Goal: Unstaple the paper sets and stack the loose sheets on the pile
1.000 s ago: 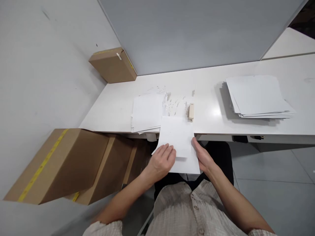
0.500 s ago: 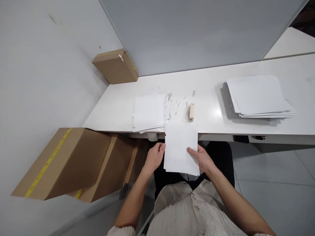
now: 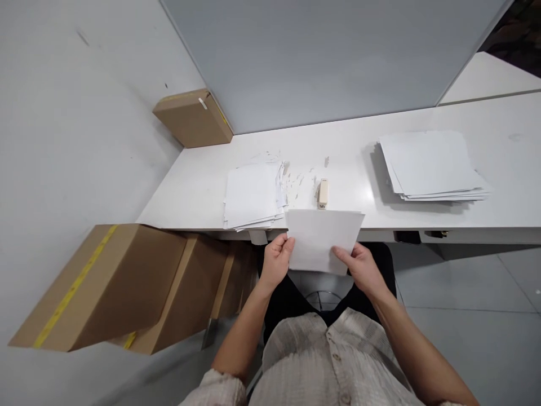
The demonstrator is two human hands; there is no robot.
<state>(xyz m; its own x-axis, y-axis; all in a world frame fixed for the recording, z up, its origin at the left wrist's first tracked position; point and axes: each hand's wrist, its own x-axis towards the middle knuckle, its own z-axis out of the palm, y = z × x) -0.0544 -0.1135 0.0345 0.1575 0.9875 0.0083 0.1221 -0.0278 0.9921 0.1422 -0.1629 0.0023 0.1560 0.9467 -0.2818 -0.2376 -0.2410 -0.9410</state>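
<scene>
We count two paper piles on the desk (image 3: 203,186), a left pile (image 3: 252,194) and a right pile (image 3: 429,163); one held sheaf (image 3: 323,239); one stapler (image 3: 323,193); one small cardboard box (image 3: 192,117); and at least two large cardboard boxes (image 3: 101,282).

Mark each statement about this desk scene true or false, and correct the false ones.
1. The left hand and right hand both hold the white sheets. True.
2. The stapler lies on the right paper stack. False: it lies on the bare desk, apart from that stack.
3. A cardboard box sits at the desk's far left corner. True.
4. The left hand rests on the left paper stack. False: it grips the white sheets' left edge.
</scene>
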